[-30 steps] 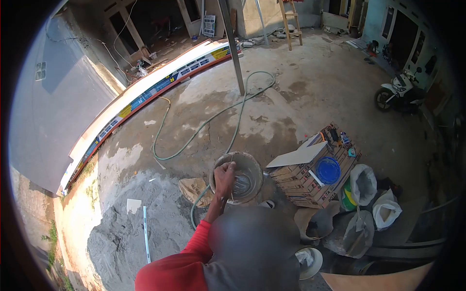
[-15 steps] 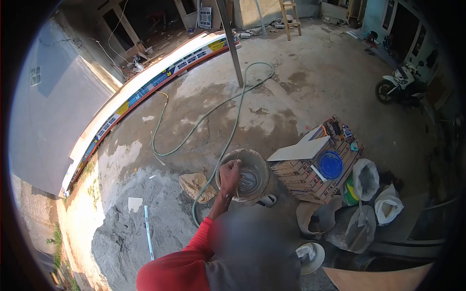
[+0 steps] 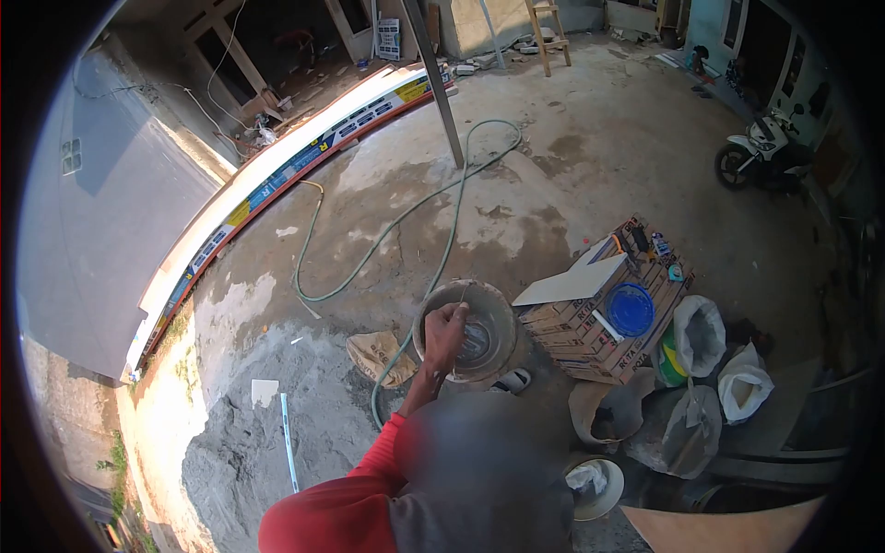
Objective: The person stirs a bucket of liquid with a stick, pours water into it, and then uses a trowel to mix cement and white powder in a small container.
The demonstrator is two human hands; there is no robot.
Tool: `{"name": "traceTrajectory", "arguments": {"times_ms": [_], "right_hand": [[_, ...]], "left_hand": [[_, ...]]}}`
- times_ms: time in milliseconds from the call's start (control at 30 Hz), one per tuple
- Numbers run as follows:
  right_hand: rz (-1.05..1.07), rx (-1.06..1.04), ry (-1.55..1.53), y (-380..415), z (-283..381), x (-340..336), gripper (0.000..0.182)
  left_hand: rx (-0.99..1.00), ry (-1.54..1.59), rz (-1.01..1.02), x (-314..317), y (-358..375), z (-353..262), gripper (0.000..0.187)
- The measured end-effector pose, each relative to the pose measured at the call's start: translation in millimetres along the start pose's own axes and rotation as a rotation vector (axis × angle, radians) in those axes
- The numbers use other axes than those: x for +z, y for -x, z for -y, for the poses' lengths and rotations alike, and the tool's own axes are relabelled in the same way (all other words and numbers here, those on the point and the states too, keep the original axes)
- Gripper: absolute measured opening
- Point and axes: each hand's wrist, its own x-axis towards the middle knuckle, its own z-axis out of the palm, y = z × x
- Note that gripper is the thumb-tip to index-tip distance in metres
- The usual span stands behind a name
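Note:
My left hand [image 3: 443,337], at the end of a red sleeve, is closed over a grey bucket [image 3: 507,346]. A thin bucket handle [image 3: 464,293] runs up from the far rim into my fingers. Inside the bucket a shiny, wet grey bottom shows. The bucket appears to stand on the ground. A green hose [image 3: 406,343] passes along its left side, beside a crumpled brown paper bag [image 3: 380,360]. My right hand is out of view; a blurred dark shape covers the lower middle.
A heap of grey sand [image 3: 244,452] lies to the left. Stacked cartons [image 3: 576,341] on the right carry a blue tub lid [image 3: 630,310] and a white board [image 3: 570,284]. Open sacks [image 3: 698,336] stand beyond. A metal post [image 3: 441,101] and a motorbike [image 3: 763,152] are farther off.
The whole view has shifted slightly to the right. My left hand keeps its closed grip over the bucket, with little visible movement.

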Motion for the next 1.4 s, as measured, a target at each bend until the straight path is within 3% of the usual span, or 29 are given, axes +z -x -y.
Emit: {"name": "traceTrajectory", "arguments": {"times_ms": [267, 367, 500, 667, 767, 867, 1033, 1133, 1267, 1400], "right_hand": [[-0.063, -0.143, -0.283, -8, -24, -5, 0.023], [-0.055, -0.186, -0.454, -22, 37, -13, 0.021], [-0.007, -0.02, -0.58, 15, 168, -16, 0.047], [0.069, 0.003, -0.85, 23, 230, -6, 0.057], [0.173, -0.048, -1.016, 8, 231, -2, 0.059], [0.139, -0.065, -1.016, 10, 243, -2, 0.044], [0.087, -0.023, -1.074, 13, 257, 3, 0.042], [0.058, -0.027, -1.108, 8, 250, 9, 0.041], [0.056, -0.01, -1.122, 11, 245, 9, 0.047], [0.072, -0.02, -1.16, 17, 230, 2, 0.035]], "left_hand": [[0.04, -0.074, 0.264, 54, 12, 16, 0.034], [0.073, -0.114, 0.344, 82, 11, 11, 0.032], [0.088, -0.171, 0.463, 110, 8, -4, 0.032], [0.181, -0.135, 0.64, 157, 6, 5, 0.028], [0.243, -0.109, 0.731, 186, 14, -2, 0.025], [0.371, -0.141, 0.779, 213, 9, 6, 0.026], [0.445, -0.105, 0.819, 234, -6, -1, 0.025], [0.28, -0.27, 0.986, 236, -18, -6, 0.022], [0.343, -0.275, 0.955, 235, -11, -9, 0.024], [0.298, -0.2, 0.931, 228, 8, -13, 0.026]]}}
